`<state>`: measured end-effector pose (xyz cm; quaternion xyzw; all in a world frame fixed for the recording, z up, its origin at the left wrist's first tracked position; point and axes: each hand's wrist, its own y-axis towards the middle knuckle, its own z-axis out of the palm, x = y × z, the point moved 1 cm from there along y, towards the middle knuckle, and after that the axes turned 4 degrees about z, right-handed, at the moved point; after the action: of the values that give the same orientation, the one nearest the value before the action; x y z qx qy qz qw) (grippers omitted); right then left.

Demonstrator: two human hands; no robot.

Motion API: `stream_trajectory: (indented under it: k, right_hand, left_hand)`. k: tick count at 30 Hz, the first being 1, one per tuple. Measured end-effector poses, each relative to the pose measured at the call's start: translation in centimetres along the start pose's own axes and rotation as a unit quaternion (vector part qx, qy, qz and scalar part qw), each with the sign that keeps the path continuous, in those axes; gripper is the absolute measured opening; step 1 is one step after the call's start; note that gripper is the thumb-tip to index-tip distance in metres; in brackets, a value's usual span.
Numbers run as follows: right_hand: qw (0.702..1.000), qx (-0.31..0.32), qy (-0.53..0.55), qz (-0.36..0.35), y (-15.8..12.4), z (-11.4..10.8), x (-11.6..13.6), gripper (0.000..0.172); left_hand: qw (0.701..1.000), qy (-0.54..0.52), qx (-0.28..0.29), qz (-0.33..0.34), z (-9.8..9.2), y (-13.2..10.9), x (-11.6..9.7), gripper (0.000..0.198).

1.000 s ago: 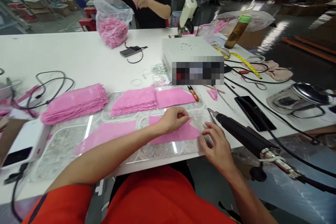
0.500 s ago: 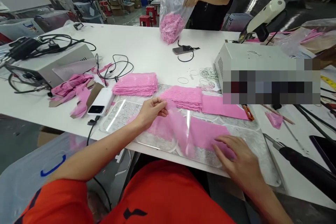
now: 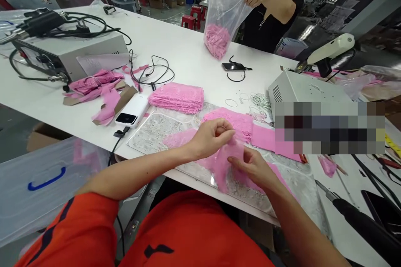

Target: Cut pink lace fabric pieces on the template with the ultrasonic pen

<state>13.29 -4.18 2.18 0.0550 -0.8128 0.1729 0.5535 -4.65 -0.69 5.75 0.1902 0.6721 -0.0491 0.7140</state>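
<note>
My left hand (image 3: 213, 138) pinches the upper part of a sheer pink fabric piece (image 3: 223, 171) and holds it up over the mat. Close beside it, my right hand (image 3: 252, 166) has its thumb and fingers closed on the same fabric, lower and to the right. Below them, a grey marbled mat (image 3: 153, 131) lies at the table's front edge, with more pink fabric on it partly hidden by my hands. Behind my hands are two stacks of pink lace-edged pieces, a left stack (image 3: 177, 98) and a right stack (image 3: 241, 121). A flat pink sheet (image 3: 262, 138) adjoins the right stack.
A white power bank (image 3: 133, 110) and pink scraps (image 3: 106, 102) lie left, near a grey machine box (image 3: 94, 56) with cables. At right are another box (image 3: 300, 87) and a black-handled tool (image 3: 360, 212). Across the table, a person holds a clear bag (image 3: 224, 12) of pink pieces.
My right hand has moved left and up from the mat to grip the fabric near my left hand. My left hand has shifted right. The view has turned somewhat.
</note>
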Motion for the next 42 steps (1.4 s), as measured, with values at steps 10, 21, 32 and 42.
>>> stream_trajectory:
  k: [10,21,32,42]
  right_hand:
    - [0.995,0.030,-0.092,0.021,6.2,-0.6,3.1,0.024]
    - [0.959,0.000,-0.247,-0.139,4.1,1.4,2.6,0.015]
    - [0.923,-0.020,-0.310,-0.226,-0.4,2.9,-0.8,0.013]
    - [0.889,-0.072,-0.333,-0.306,0.0,3.5,-1.8,0.013]
  left_hand:
    - [0.976,-0.052,-0.185,-0.101,-4.7,-3.1,2.2,0.028]
    - [0.952,0.118,-0.256,-0.121,-8.2,-7.2,4.6,0.028]
    - [0.873,0.435,-0.214,-0.056,-9.1,-8.2,4.1,0.015]
    - [0.860,0.465,-0.205,-0.044,-9.1,-9.1,4.4,0.011]
